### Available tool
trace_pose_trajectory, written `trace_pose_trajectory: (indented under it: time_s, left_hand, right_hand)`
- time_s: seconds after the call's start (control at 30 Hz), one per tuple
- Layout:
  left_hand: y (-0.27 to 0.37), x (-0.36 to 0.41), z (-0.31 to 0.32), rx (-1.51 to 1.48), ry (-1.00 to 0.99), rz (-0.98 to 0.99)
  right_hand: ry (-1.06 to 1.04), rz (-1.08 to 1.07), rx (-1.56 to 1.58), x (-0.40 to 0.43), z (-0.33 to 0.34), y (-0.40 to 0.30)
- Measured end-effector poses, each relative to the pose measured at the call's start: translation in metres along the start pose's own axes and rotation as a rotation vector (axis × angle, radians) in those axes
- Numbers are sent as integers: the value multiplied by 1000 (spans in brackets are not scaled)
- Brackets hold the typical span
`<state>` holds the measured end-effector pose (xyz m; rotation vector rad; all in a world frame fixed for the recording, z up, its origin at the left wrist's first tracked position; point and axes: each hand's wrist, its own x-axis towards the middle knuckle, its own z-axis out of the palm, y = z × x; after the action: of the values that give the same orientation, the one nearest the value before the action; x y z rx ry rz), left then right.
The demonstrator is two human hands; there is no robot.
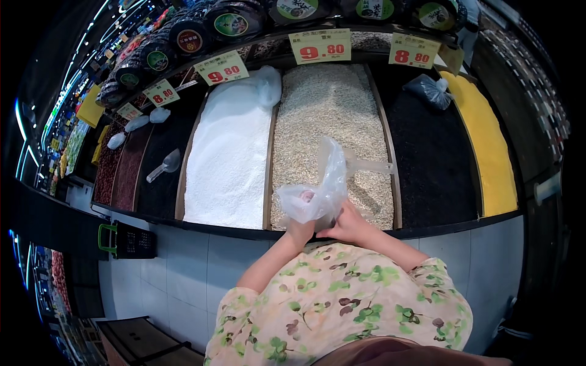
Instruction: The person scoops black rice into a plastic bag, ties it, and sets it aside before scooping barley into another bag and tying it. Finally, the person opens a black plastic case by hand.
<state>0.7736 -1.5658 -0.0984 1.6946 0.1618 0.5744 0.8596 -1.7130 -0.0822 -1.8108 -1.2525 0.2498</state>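
Observation:
A clear plastic bag (333, 176) is held over the front of the bin of pale mixed grain (327, 100). My left hand (303, 226) reaches into the bag's mouth, its fingers partly seen through the film. At the bag's lower right side, my right hand (348, 225) grips the plastic; its fingertips are partly hidden. Behind the bag lies a clear plastic scoop (373, 166) on the grain, its handle towards the right divider.
Bins of white grain (226, 160), black grain (430, 155) and yellow grain (485, 137) flank the middle one. Another scoop (169, 163) rests at left. Knotted bags, price signs and round packages stand behind. A black basket (137, 242) sits on the tiled floor.

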Motion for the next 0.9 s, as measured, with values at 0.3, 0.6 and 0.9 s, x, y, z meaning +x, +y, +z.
trace_pose_trajectory:
  time_s: [0.3,0.6,0.9]
  left_hand:
    - [62,2,16,-84,-216,117]
    - [83,7,-53,-414,230,-167]
    - [176,-22,-90,-130,299,483]
  right_hand:
    - [-207,275,1125,12,6,12]
    - [-287,172,424,9,-5,-1]
    - [-327,-88,179,19,-7,-4]
